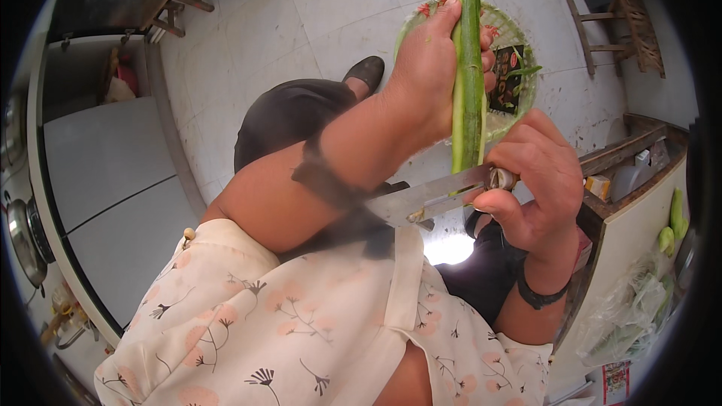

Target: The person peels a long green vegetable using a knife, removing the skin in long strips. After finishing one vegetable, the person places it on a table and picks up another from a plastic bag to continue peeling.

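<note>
My left hand [431, 62] grips a long green gourd [467, 67], probably a luffa, which stands nearly upright in the picture. Pale peeled strips run along its lower half, while the upper part keeps its dark green skin. In my right hand [536, 175] is a metal knife with a slotted blade [428, 194], held at the handle end between thumb and fingers. The blade lies across the gourd's lower end, pointing left. Whether its edge touches the flesh, I cannot tell. Beneath the gourd, a green-and-white plastic basket [516, 22] holds a black packet [506, 82] and green peel strips [524, 70].
Wooden stools stand at the upper right [637, 28] and upper left [169, 3]. At right, a wooden drawer [620, 192] holds small items; near it lie green gourds [676, 223] and a clear plastic bag [626, 310]. A pale cabinet [118, 163] stands at left, beyond it a steel pot [25, 242].
</note>
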Tool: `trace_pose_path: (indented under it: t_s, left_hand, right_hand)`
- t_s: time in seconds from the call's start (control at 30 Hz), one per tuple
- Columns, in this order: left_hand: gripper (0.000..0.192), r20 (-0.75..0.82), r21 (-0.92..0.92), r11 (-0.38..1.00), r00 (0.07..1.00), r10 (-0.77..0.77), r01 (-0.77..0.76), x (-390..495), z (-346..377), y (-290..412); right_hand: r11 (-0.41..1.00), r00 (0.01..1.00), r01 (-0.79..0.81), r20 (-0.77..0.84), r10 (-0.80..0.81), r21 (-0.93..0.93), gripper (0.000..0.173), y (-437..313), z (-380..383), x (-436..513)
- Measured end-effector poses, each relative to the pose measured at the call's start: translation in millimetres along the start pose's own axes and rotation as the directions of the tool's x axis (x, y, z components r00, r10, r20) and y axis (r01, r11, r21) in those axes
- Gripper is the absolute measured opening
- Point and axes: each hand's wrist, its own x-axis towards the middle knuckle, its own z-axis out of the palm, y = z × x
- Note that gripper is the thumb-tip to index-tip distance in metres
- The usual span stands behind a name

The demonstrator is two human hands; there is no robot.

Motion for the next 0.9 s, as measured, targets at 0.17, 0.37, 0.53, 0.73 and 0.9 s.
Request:
trace_pose_path:
  t_s: [0.17,0.37,0.53,0.73,0.9]
  left_hand:
    - [0.027,-0.079,0.016,1.0,0.997,0.009,-0.008,-1,4,2]
    - [0.029,-0.065,-0.017,0.999,0.997,0.034,-0.036,5,-1,3]
    - [0.03,-0.108,-0.047,0.998,0.993,0.045,-0.05,6,2,3]
    - [0.032,-0.088,-0.075,0.997,0.996,0.025,-0.031,14,-9,-1]
    - [0.031,-0.106,-0.028,0.997,0.992,0.062,-0.065,16,-7,-5]
  right_hand:
    - [1.0,1.0,0.009,-0.017,-0.008,0.028,0.041,1,1,-1]
    - [0.998,1.0,0.011,0.009,-0.012,0.068,0.042,0,1,0]
    - [0.998,1.0,-0.012,-0.001,0.012,0.069,0.043,1,1,-3]
    - [0.998,1.0,-0.006,-0.017,0.007,0.062,0.043,4,2,-2]
    - [0.998,1.0,-0.001,0.0,0.001,0.061,0.043,5,2,-4]
